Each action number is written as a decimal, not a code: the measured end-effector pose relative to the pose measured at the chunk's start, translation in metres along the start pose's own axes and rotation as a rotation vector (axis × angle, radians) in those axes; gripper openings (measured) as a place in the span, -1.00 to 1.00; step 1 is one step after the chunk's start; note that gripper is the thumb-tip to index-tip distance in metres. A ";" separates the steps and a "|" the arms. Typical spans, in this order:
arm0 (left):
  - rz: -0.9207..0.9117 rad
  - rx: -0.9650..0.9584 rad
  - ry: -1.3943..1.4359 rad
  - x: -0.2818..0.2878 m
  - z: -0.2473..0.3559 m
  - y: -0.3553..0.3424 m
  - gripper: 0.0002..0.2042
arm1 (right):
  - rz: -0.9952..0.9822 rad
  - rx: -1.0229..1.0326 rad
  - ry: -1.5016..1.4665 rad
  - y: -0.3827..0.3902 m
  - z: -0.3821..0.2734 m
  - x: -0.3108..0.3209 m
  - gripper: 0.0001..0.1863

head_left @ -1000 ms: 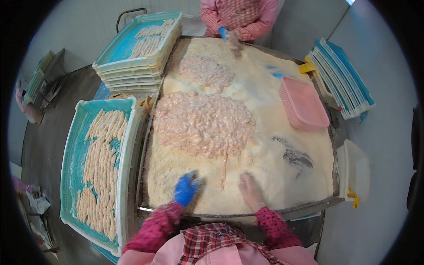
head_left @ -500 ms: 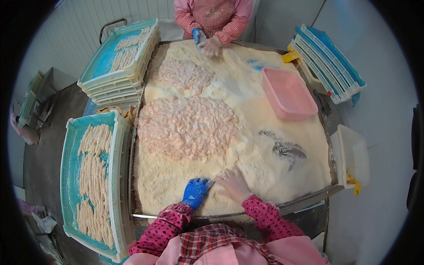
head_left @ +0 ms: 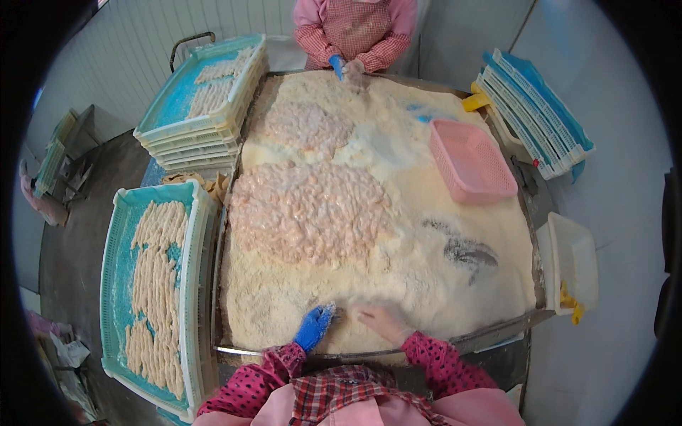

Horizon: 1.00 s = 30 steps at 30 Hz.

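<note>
Pale yellowish coating powder (head_left: 270,305) covers the worktable. At its near edge my left hand (head_left: 315,327), in a blue glove, is down in the powder. White dust coats its fingertips, whose shape I cannot make out. My right hand (head_left: 385,324), in a clear glove, lies just to the right, fingers stretched toward the left hand and slightly smeared by motion. No held thing shows in it. A gap of powder separates the hands. Beyond them lies a large heap of wet pink raw meat strips (head_left: 312,209), with a smaller heap of meat (head_left: 309,128) farther off.
Left stands a teal-lined tray (head_left: 108,284) with rows of coated strips; behind it are stacked trays (head_left: 188,145). A pink basket (head_left: 472,167) sits on the powder at right. A white bin (head_left: 575,255) and stacked crates (head_left: 533,117) flank the table. A co-worker (head_left: 355,32) stands opposite.
Both my hands have drawn slightly toward the table's near edge, and the gap between them has widened. The co-worker's hands have drawn back toward the far edge. The view has shifted a little.
</note>
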State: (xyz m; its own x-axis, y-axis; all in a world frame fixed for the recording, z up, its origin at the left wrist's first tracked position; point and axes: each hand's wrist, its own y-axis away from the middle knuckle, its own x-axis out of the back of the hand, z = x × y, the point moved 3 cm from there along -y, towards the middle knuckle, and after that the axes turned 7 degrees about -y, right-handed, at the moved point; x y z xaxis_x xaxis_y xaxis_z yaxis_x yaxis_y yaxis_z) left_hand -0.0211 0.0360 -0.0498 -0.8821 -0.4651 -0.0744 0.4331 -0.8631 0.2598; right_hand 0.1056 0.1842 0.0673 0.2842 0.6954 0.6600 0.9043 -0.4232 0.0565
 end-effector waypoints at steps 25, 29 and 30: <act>0.170 0.083 1.016 0.003 0.033 -0.005 -0.71 | 0.306 0.241 0.510 -0.093 0.024 0.000 -0.78; 0.003 0.006 1.295 0.033 0.103 -0.016 -0.70 | 0.191 0.266 0.642 -0.115 0.048 -0.014 -0.74; 0.181 0.006 1.264 0.061 0.145 -0.007 -0.69 | 0.182 0.295 0.651 -0.115 0.047 -0.009 -0.74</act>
State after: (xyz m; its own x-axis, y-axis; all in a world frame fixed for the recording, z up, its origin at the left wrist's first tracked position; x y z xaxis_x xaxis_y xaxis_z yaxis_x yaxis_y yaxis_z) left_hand -0.1044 0.0419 0.0838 -0.0199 -0.4407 -0.8974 0.5242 -0.7690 0.3660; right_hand 0.0145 0.2537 0.0190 0.2745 0.1046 0.9559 0.9348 -0.2619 -0.2398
